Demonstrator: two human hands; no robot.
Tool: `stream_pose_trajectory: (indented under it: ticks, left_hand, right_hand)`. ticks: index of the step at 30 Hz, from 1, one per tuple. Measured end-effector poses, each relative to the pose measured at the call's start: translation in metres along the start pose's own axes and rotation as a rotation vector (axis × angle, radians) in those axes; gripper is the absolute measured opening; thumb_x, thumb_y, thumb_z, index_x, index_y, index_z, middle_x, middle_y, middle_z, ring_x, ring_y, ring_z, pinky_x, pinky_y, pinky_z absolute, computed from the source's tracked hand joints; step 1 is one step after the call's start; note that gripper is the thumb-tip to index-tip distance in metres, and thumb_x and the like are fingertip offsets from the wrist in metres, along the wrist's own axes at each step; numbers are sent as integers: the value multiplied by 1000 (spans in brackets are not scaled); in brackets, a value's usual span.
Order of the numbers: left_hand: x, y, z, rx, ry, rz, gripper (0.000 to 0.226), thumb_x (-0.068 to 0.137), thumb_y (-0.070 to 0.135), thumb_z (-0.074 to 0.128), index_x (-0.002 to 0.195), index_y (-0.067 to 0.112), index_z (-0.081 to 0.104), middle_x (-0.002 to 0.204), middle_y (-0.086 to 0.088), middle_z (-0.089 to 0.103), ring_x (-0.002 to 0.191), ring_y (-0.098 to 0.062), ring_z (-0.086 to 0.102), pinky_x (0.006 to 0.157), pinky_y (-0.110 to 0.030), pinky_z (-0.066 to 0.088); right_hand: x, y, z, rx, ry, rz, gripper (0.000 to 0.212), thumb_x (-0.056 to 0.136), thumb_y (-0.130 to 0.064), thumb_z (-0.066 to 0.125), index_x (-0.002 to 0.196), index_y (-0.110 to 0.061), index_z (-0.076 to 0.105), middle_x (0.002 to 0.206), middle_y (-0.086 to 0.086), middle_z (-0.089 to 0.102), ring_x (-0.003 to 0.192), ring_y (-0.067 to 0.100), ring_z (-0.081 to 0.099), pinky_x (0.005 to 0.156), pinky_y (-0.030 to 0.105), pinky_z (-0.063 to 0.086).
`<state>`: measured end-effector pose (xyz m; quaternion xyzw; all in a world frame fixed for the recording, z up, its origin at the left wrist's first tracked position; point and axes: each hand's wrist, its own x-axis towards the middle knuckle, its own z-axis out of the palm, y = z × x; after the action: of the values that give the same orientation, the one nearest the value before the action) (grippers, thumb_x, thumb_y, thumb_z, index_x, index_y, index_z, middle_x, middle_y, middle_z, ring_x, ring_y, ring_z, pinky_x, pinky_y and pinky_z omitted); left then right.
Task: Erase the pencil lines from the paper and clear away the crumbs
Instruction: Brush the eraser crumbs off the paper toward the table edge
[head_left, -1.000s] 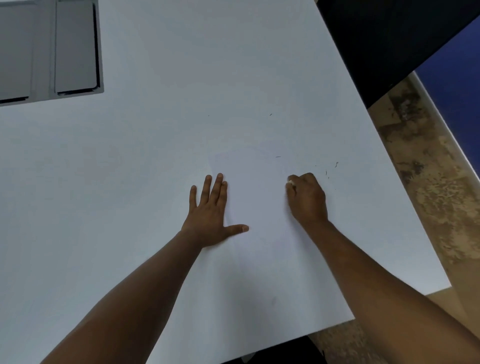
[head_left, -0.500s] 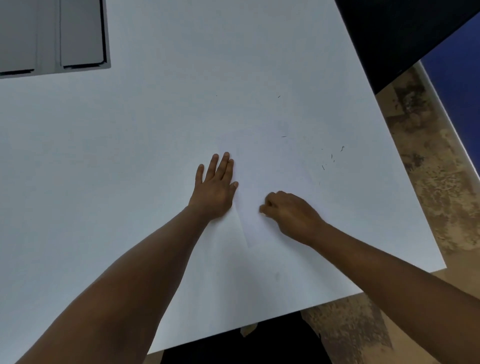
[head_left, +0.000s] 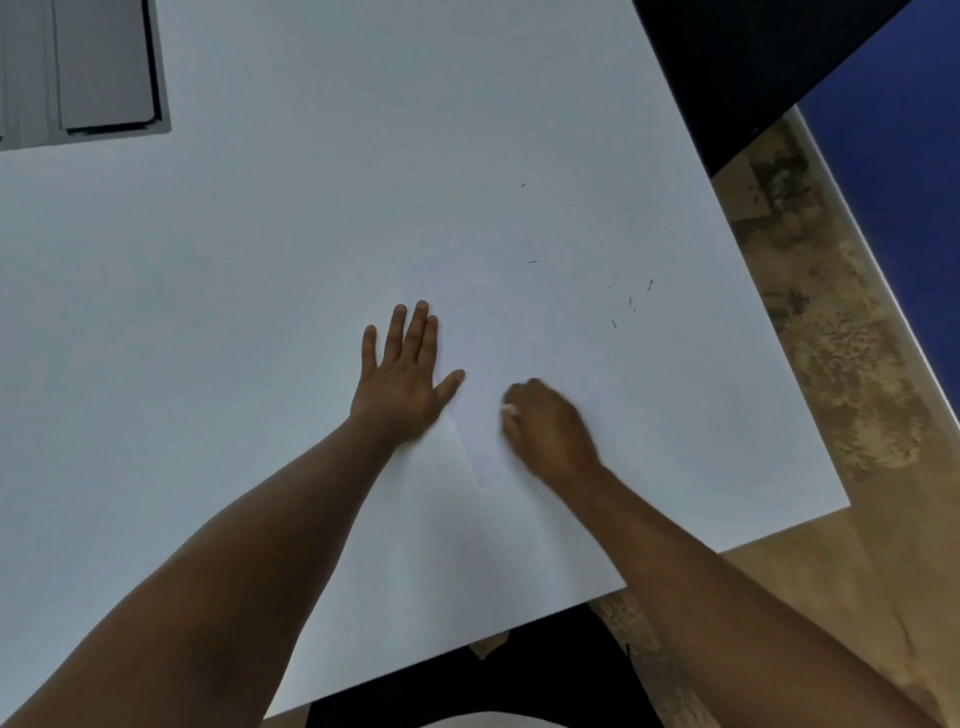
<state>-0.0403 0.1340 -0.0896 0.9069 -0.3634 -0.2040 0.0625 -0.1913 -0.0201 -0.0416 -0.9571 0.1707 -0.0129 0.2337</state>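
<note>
The left hand (head_left: 402, 379) lies spread flat on the paper (head_left: 519, 519), pinning it. Just beside its thumb, the right hand (head_left: 550, 431) pinches a white eraser (head_left: 510, 410). Crumbs (head_left: 631, 304) lie up-right of the right hand, nearer it.

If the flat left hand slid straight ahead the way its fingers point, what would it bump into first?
Probably nothing. The left hand points up across bare white table; the crumbs lie off to its right and the grey panel far to its left.
</note>
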Motion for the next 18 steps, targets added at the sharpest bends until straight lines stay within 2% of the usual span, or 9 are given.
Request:
stream_pose_trajectory:
  ticks: [4, 6, 8, 11, 14, 18]
  left_hand:
    - [0, 0, -1, 3, 6, -2, 80, 103, 64, 9, 161, 15, -17, 168, 1, -30, 153, -19, -33, 123, -51, -19]
    - [1, 0, 0, -7, 5, 1, 80, 103, 64, 10, 161, 15, -16, 168, 1, -30, 153, -19, -33, 122, -50, -20]
    - [0, -1, 5, -28, 39, 5, 80, 104, 65, 9, 163, 14, -13, 169, -1, -27, 154, -21, -30, 122, -51, -18]
    - [-9, 10, 10, -51, 159, 23, 77, 105, 58, 12, 164, 9, 1, 172, -8, -11, 158, -27, -16, 125, -54, -10]
    - [-21, 43, 22, -91, 226, 33, 69, 108, 48, 13, 164, 7, 10, 173, -10, 1, 160, -26, -6, 127, -53, -3]
    - [-29, 59, 39, -50, 216, 11, 65, 109, 43, 14, 163, 7, 14, 172, -11, 7, 160, -28, -1, 127, -53, -2]
  right_hand:
    - [-13, 54, -29, -17, 154, 256, 13, 89, -3, 61, 77, -7, 62, 72, 7, 56, 63, 24, 53, 57, 35, 45]
    - [-16, 59, -32, 17, 169, 278, 10, 91, -4, 62, 82, -8, 65, 74, 5, 57, 66, 20, 52, 60, 37, 47]
    - [-18, 49, -26, 96, 166, 263, 9, 93, -5, 62, 91, -9, 70, 79, 6, 61, 72, 19, 55, 67, 35, 47]
    - [-21, 25, -11, 192, 160, 215, 12, 93, -6, 63, 100, -7, 72, 87, 7, 65, 79, 19, 60, 73, 29, 48]
    - [-25, 2, 4, 218, 138, 143, 11, 91, -10, 61, 96, -8, 71, 85, 4, 61, 75, 16, 58, 69, 27, 48]
    - [-30, -4, 15, 138, 60, 3, 11, 95, -13, 57, 96, -8, 68, 85, 3, 57, 70, 15, 54, 62, 27, 50]
